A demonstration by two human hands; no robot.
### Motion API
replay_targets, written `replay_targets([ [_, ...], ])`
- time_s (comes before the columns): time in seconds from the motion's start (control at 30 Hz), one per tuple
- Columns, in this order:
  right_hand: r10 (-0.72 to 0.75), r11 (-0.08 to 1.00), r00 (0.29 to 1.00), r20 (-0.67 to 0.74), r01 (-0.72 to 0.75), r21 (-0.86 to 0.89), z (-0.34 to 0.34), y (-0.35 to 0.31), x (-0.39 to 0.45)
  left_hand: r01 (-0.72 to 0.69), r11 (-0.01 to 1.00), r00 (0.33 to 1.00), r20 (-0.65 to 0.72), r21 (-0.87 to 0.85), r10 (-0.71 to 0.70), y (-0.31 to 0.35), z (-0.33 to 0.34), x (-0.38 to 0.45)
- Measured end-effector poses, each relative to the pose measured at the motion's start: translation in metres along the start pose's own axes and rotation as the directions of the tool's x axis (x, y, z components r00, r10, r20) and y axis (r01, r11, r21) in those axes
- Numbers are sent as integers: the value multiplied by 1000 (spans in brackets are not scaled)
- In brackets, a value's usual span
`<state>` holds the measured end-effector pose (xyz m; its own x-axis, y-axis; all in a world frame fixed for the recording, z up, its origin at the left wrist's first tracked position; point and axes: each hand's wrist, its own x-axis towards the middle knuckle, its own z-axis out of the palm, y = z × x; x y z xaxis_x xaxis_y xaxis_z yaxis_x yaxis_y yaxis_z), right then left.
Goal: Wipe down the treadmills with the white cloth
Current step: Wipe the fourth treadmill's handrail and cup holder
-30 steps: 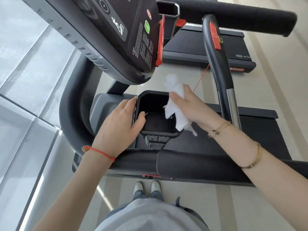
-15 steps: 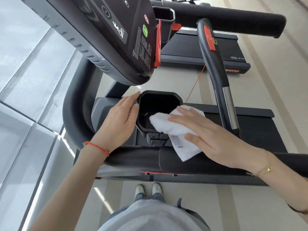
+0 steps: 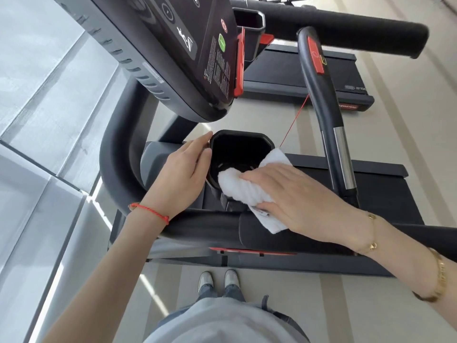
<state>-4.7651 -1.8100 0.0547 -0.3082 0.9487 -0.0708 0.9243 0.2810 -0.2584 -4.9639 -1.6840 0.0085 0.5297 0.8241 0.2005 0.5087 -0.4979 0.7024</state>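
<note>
On the treadmill (image 3: pixel 371 191) I'm wiping the black cup holder (image 3: pixel 237 149). My left hand (image 3: pixel 183 177) steadies its side, fingers straight; my right hand (image 3: pixel 299 196), fingers flat, presses the white cloth (image 3: pixel 244 189) onto its rim. Next, probably the inside.

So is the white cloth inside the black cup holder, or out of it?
Mostly out: the white cloth lies over the cup holder's rim under the right hand.

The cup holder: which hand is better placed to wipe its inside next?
Right. The right hand already presses the white cloth on the cup holder rim, partly over the opening. The left hand only steadies its outer side.
</note>
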Motion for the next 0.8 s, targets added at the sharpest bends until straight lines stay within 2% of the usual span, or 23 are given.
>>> replay_targets([
  [0.1,-22,998,999,32,23,-51,-3,8,-1,-22,1000,1000,-8,4,22,-1,1,-1],
  [0.17,-12,983,1000,11,14,-181,0,0,13,-26,1000,1000,-13,1,26,0,2,0],
  [0.23,52,967,998,21,-46,-250,5,-14,33,-18,1000,1000,-22,-12,18,0,2,0],
  [0.37,124,984,992,-17,-125,-125,13,-26,54,-27,999,999,-36,-29,26,1,2,0],
  [0.43,78,989,994,-75,-87,-124,13,-23,46,-38,999,999,-39,-23,38,1,2,0],
  [0.57,-5,998,997,-81,0,-56,5,2,13,-49,999,998,-32,-5,49,0,2,0],
  [0.67,-33,998,995,-91,27,-65,2,12,6,-47,999,999,-27,7,47,0,3,-1],
  [0.8,52,990,997,-64,-60,-131,5,-11,47,-55,998,998,-41,17,56,1,4,0],
])
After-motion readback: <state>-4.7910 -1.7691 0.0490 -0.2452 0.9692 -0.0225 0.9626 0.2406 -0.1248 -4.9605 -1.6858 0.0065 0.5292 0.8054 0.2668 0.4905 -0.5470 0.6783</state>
